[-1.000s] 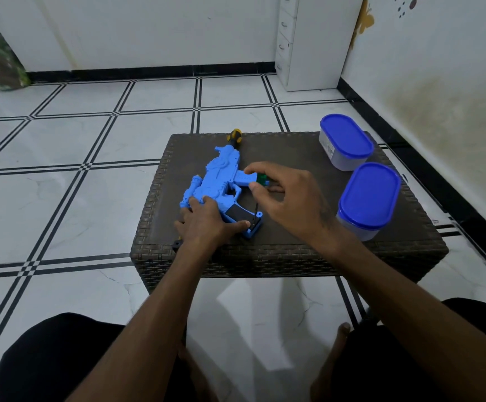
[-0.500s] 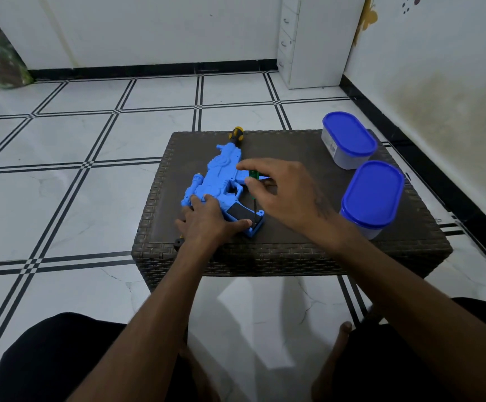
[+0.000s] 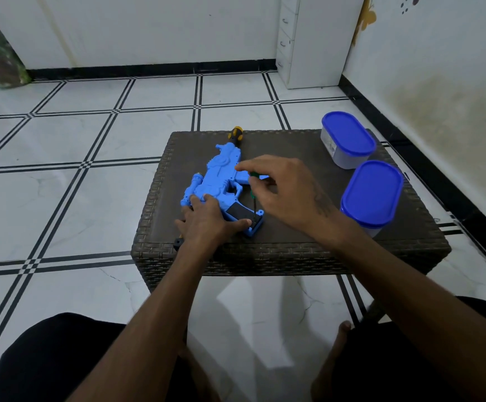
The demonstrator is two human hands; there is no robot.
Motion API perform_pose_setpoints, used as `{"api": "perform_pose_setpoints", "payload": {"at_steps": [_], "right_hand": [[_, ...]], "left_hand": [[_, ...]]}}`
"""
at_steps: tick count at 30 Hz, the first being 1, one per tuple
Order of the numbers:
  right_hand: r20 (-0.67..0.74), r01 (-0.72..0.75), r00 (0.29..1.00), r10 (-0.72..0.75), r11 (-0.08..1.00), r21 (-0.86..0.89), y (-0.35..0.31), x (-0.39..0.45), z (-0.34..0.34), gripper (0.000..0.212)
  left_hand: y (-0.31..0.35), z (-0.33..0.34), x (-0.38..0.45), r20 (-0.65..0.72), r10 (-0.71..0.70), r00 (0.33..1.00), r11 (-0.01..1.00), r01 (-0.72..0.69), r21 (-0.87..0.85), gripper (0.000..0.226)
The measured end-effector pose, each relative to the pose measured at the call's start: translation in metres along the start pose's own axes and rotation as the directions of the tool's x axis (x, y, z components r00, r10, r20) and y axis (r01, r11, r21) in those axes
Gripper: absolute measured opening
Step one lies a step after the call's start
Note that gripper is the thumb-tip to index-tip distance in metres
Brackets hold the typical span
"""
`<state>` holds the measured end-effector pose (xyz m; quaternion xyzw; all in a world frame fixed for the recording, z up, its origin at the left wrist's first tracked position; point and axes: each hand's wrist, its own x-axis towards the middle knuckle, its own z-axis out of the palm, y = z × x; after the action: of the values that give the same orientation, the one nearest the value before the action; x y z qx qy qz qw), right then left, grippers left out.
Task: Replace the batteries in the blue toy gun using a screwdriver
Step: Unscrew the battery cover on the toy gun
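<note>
The blue toy gun [image 3: 217,177] lies flat on the dark wicker table [image 3: 308,227], its grip pointing toward me with a black cover panel [image 3: 239,212] on it. My left hand [image 3: 207,220] presses down on the gun's body and grip, thumb stretched along the grip's lower edge. My right hand [image 3: 282,188] pinches a small green-handled screwdriver [image 3: 254,188] held nearly upright, its thin shaft reaching down to the lower end of the black panel.
A second, yellow-and-black screwdriver handle [image 3: 235,134] pokes out behind the gun's far end. Two blue-lidded plastic containers [image 3: 347,139] [image 3: 372,194] stand at the table's right side. A small black part [image 3: 179,242] sits at the front edge under my left wrist. Tiled floor surrounds the table.
My right hand has shifted left over the gun and tipped the green screwdriver upright, bringing its tip down onto the grip's black panel. My left hand has stayed put.
</note>
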<state>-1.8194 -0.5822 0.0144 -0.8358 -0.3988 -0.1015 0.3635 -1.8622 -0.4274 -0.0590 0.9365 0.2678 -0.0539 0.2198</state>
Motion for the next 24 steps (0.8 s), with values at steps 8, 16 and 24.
{"api": "perform_pose_setpoints", "payload": {"at_steps": [8, 16, 24], "right_hand": [[-0.017, -0.055, 0.998, 0.055, 0.998, 0.012, 0.008, 0.001, -0.004, 0.023], [-0.044, -0.009, 0.999, 0.007, 0.999, -0.035, 0.011, -0.003, -0.009, 0.023], [-0.071, -0.015, 0.997, 0.016, 1.000, 0.005, 0.010, -0.003, -0.015, 0.025]], "left_hand": [[0.002, -0.001, 0.000, 0.003, -0.005, 1.000, 1.000, 0.005, -0.001, 0.101], [0.001, -0.001, 0.000, 0.007, -0.002, 1.000, 1.000, 0.002, 0.001, 0.100], [0.002, -0.001, 0.000, 0.011, -0.007, 1.000, 1.000, 0.007, 0.007, 0.103]]}}
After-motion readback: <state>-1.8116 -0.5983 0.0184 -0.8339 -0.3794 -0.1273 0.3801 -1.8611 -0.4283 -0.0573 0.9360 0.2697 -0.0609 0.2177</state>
